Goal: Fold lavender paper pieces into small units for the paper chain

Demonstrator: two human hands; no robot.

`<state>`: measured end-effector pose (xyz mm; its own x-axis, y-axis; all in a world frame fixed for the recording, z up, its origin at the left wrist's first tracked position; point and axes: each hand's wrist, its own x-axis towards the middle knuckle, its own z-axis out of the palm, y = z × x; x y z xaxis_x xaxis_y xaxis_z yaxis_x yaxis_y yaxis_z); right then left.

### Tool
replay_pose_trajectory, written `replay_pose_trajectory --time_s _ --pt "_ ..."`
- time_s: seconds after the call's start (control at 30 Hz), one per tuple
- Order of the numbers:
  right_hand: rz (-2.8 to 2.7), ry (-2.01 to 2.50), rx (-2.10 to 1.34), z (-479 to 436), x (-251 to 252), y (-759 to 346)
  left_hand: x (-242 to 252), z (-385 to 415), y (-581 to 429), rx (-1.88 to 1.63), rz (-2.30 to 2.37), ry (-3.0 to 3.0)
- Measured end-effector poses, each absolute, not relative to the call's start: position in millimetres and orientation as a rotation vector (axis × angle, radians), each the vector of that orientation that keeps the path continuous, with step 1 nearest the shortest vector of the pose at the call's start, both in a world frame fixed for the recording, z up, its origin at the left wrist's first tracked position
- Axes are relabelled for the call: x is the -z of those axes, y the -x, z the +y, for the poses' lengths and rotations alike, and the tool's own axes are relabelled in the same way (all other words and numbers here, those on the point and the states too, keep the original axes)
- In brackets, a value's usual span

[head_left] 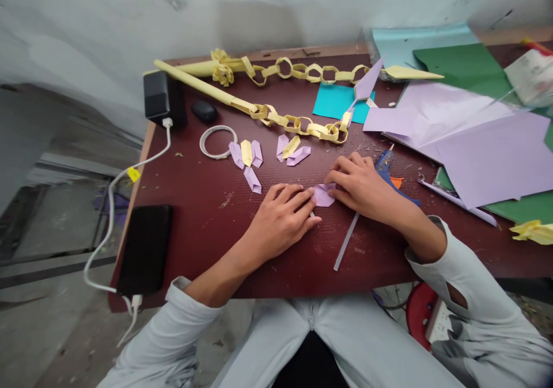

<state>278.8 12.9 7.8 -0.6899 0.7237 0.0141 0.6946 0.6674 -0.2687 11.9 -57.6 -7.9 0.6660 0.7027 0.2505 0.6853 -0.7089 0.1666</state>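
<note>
A small piece of purple paper (324, 195) lies on the table between my two hands, its edges partly covered by fingers. My left hand (280, 218) rests low over the table, with its fingertips pressed on the paper's left edge. On the right edge, my right hand (360, 186) has its thumb and fingers bent down onto the same paper. A whitish narrow stick (346, 241) sticks out below my right hand. Beside that hand lies a blue glue gun (383, 160), partly hidden. Folded purple and yellow paper pieces (246, 153) sit beyond my left hand, with a second group (292, 149) nearby.
Yellow paper chains (298, 124) with rolled paper handles stretch across the back. Left are a tape roll (203, 140), a mouse (204, 111), a black power bank (158, 97) with a white cable and a phone (146, 250). Purple sheets (492, 158) and green sheets (466, 65) cover the right.
</note>
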Motion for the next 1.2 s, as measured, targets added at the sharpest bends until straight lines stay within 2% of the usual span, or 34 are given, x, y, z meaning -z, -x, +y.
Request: replay_pose_trajectory --time_s 0.17,0.3,0.83,1.2 --pt "-2.691 1.153 -0.625 13 -11 -278 9 -52 -11 -0.473 1.216 -2.786" --pt "-2.62 1.206 -0.696 12 -11 -275 14 -42 -17 -0.531 1.245 -2.689" --pt "-2.61 1.226 -0.609 13 -9 -284 18 -19 -28 -0.695 1.3 -2.168" --pt "-2.651 1.154 -0.567 13 -8 -282 18 -24 -32 -0.627 1.33 -2.379"
